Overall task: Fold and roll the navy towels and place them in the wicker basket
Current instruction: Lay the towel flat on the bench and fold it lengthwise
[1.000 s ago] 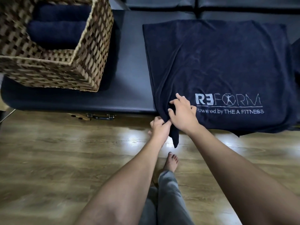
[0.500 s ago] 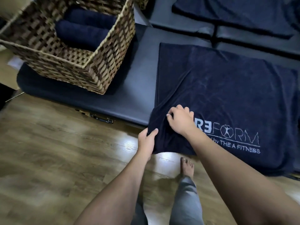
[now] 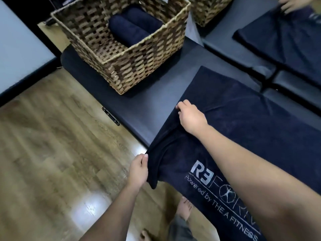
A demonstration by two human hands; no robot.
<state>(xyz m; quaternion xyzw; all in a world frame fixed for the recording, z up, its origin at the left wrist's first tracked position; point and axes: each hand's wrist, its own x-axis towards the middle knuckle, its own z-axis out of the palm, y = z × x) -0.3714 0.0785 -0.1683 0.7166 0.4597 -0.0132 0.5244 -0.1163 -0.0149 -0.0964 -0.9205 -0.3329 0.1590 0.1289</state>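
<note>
A navy towel (image 3: 243, 129) lies spread over a dark padded bench (image 3: 149, 101) across the centre and right of the frame, its near edge hanging off toward the wooden floor (image 3: 52, 153); a grey "REFORM" logo (image 3: 220, 190) shows at lower centre. The left hand (image 3: 139, 171) pinches the towel's hanging corner at lower centre, fingers curled round the cloth. The right hand (image 3: 191, 117), just above it in the middle of the frame, grips the towel's left edge on the bench — the fabric pulls taut in a ridge between the two hands.

In the upper centre the wicker basket (image 3: 139, 66) stands on the same bench, well apart from the spread towel, with rolled navy towels (image 3: 132, 30) inside — two, as far as the view allows. A second basket (image 3: 206, 11) sits at the top edge, and another navy towel (image 3: 284, 39) lies in the upper right, where a blurred hand (image 3: 295, 4) touches it
</note>
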